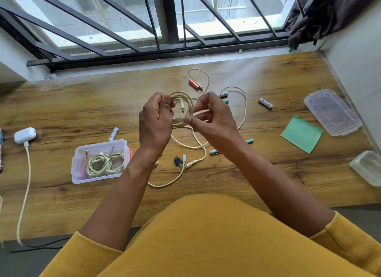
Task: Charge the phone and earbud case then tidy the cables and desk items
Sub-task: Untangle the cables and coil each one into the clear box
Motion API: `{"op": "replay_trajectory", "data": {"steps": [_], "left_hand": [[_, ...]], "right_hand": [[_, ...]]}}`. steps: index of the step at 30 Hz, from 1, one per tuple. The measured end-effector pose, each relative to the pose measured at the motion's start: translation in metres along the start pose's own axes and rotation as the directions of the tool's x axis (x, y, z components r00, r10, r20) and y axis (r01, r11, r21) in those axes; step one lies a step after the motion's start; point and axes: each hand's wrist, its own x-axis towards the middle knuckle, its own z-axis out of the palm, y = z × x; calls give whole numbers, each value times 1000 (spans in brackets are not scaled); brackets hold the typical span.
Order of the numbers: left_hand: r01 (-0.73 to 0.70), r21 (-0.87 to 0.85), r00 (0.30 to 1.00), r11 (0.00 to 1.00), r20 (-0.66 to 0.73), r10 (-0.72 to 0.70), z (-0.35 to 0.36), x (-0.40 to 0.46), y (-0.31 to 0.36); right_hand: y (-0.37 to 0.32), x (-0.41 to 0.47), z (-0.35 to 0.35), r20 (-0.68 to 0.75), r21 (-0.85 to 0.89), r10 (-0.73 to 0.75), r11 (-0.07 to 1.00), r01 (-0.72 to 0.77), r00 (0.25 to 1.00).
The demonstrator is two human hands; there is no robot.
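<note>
Above the middle of the wooden desk (61, 194), my left hand (154, 124) grips a coil of cream cable (185, 99). My right hand (212, 120) pinches that cable's plug end against the coil. More loose cream cable (244, 103) trails over the desk below and to the right. At the left, a white earbud case (25, 135) lies with a cream cable (25, 186) plugged into it. A clear plastic box (99, 144) at front left holds another coiled cable (104, 164). The phone's edge is barely visible at the far left.
Batteries (265, 103) (114, 133), pens (249, 141) and a red item (195, 84) lie scattered. A black clip (177, 161) sits near the cable ends. A green sticky pad (301, 134), a clear lid (332, 111) and another clear container (367, 166) are at the right. A barred window runs behind the desk.
</note>
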Motion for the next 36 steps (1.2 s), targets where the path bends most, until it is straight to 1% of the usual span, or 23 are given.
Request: {"op": "replay_trajectory", "data": {"steps": [2, 4, 6, 8, 10, 12, 14, 16, 18, 21, 25, 27, 29, 32, 36], "left_hand": [[32, -86, 999, 996, 7, -32, 2, -1, -2], [43, -116, 999, 992, 15, -41, 3, -3, -3], [20, -67, 1000, 998, 13, -19, 3, -5, -4], [-25, 32, 1000, 999, -11, 26, 1, -7, -3], [-68, 135, 996, 988, -48, 75, 0, -10, -1], [-93, 173, 992, 981, -68, 106, 0, -13, 2], [-83, 113, 994, 990, -56, 90, -1, -13, 1], [-25, -41, 1000, 999, 4, 26, -5, -12, -2], [48, -189, 997, 981, 68, -36, -9, -14, -5], [145, -307, 987, 940, 114, -115, -15, -18, -7], [308, -400, 949, 863, 192, -249, -26, -20, -12], [358, -443, 932, 822, 229, -282, -37, -22, -16], [346, -454, 936, 821, 225, -270, -46, -24, -22], [318, -454, 948, 833, 169, -270, -61, -28, -33], [313, -469, 950, 826, 135, -283, -85, -32, -49]], "right_hand": [[2, -2, -1, 19, 83, 51, 995, -52, 999], [1, -3, -4, 61, 125, 73, 989, -81, 995], [-1, -3, -6, 106, 159, 72, 983, -89, 992], [-4, -2, -6, 134, 216, 72, 971, -100, 988], [-8, -1, -5, 143, 277, 77, 954, -115, 987], [-11, 0, -3, 139, 286, 77, 951, -114, 987], [-12, 0, -2, 136, 273, 72, 956, -107, 988], [-13, -1, -2, 139, 284, 72, 953, -110, 988], [-14, -2, -2, 148, 305, 76, 945, -119, 986], [-13, -4, 0, 172, 353, 92, 924, -148, 981], [-12, -6, 7, 186, 402, 127, 895, -193, 974], [-13, -6, 13, 185, 405, 145, 890, -210, 972], [-13, -6, 21, 192, 394, 158, 891, -224, 969], [-14, -6, 35, 220, 362, 173, 899, -245, 960], [-16, -5, 54, 259, 238, 189, 938, -252, 947]]}}
